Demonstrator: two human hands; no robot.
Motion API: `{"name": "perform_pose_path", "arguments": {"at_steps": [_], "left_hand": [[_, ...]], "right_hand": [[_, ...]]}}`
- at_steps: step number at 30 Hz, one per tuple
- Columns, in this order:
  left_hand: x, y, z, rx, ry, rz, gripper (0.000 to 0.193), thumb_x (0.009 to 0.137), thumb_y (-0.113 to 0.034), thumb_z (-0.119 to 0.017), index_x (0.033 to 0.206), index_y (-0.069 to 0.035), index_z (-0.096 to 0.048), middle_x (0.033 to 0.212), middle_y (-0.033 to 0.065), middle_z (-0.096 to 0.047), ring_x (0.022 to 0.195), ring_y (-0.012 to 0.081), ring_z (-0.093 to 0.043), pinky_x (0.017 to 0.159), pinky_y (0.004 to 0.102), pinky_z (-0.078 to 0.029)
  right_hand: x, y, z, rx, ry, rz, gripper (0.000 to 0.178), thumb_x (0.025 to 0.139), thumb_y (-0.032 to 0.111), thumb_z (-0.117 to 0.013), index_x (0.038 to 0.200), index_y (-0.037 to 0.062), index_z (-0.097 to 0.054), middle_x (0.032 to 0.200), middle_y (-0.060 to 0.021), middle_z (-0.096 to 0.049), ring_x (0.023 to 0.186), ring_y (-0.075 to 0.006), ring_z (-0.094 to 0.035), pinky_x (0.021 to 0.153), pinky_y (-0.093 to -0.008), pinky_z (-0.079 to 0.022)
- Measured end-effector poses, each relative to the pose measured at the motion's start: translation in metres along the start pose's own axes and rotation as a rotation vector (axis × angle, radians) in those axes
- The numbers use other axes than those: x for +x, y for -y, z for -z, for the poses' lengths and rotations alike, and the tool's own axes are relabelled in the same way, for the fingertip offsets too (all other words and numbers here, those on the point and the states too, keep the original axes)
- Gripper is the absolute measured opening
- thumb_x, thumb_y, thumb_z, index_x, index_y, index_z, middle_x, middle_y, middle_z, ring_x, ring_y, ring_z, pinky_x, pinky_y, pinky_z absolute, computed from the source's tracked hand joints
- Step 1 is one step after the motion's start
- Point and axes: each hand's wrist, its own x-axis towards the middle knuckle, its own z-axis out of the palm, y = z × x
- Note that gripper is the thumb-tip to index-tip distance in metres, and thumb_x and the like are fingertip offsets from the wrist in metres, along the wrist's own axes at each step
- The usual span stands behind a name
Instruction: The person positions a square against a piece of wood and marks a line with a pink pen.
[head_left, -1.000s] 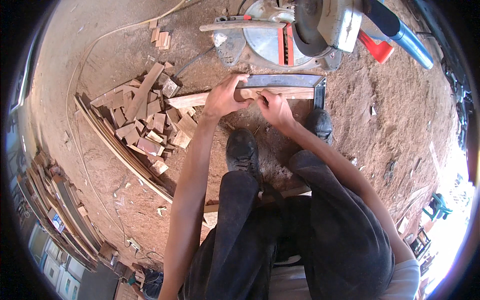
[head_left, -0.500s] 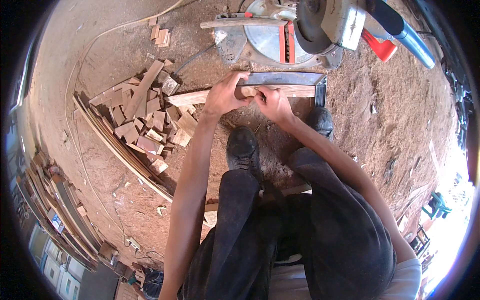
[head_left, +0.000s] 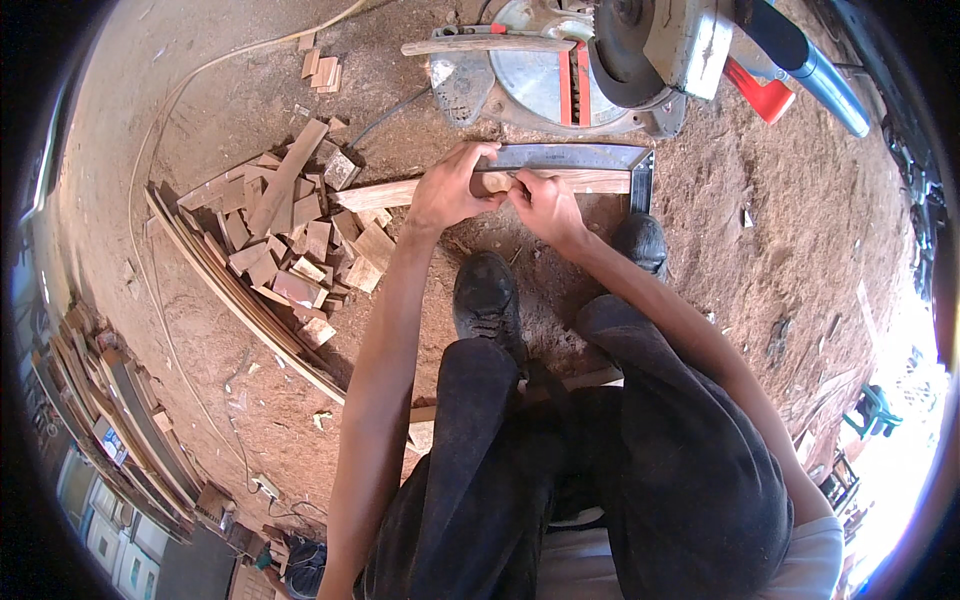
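A wooden strip (head_left: 380, 194) lies crosswise before my feet, with the blade of a metal try square (head_left: 570, 156) along its far edge. The square's dark stock stands across the strip's right end. My left hand (head_left: 447, 190) is closed round the strip and the blade's left part, thumb on the near side and fingers reaching over the far side. Close beside it, my right hand (head_left: 548, 207) is pinched at the blade's edge over the wood. Whatever sits between its fingertips is too small to make out.
Beyond the strip stands a mitre saw (head_left: 530, 85) with a wooden piece across its fence. Left lies a heap of wood offcuts (head_left: 300, 225), bordered by long curved strips (head_left: 250, 305). My shoes (head_left: 487, 295) are just behind the strip. A cable (head_left: 160, 130) runs along the dusty floor.
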Motion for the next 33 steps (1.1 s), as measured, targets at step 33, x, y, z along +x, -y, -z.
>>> {"name": "perform_pose_path", "arguments": {"at_steps": [33], "left_hand": [[0.000, -0.002, 0.000, 0.061, 0.000, -0.012, 0.059, 0.067, -0.024, -0.091, 0.109, -0.009, -0.052, 0.131, 0.0091, -0.067, 0.118, 0.0303, -0.066, 0.093, 0.0399, -0.057]], "right_hand": [[-0.015, -0.008, -0.002, 0.037, 0.037, -0.036, 0.012, 0.087, 0.013, -0.066, 0.087, 0.0017, -0.064, 0.080, -0.0241, -0.066, 0.075, -0.0434, -0.067, 0.063, -0.0499, -0.052]]}}
